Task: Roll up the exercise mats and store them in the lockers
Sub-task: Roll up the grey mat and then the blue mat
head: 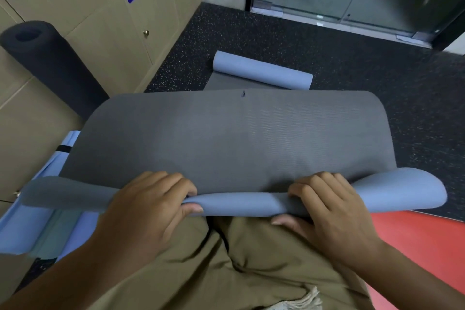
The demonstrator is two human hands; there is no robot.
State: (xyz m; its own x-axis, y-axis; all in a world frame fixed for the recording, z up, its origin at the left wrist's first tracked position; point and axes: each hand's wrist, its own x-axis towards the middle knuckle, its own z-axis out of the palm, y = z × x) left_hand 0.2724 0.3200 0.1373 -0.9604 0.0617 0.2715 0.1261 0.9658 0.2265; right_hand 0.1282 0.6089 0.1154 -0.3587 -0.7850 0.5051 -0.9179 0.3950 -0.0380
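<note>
The near edge of a grey mat (pixel 234 138) is being turned over to start a roll. The mat is draped across the person's lap and runs away over the dark speckled floor (pixel 364 63), where its far end lies curled in a pale blue roll (pixel 261 70) (the underside of the mat is blue, the top face grey). The left hand (pixel 148 206) is curled over the folded edge, fingers on top and thumb beneath, so the mat is gripped. The right hand (pixel 329 206) is closed on the same edge in the same way, a little apart from the left.

The step in hand is judged to be the first turn of the roll. Little is done: this mat is barely started, and no locker is seen open.

A black rolled mat (pixel 47 58) is leaned upright against the beige lockers (pixel 100 20). A light blue mat (pixel 40 221) with a black strap lies beside the left leg, and a red mat (pixel 422 254) lies at the right.

Next, the fold is best tucked tight and even across its width, since both ends flare loose beyond the hands. The far curl may need flattening first.
</note>
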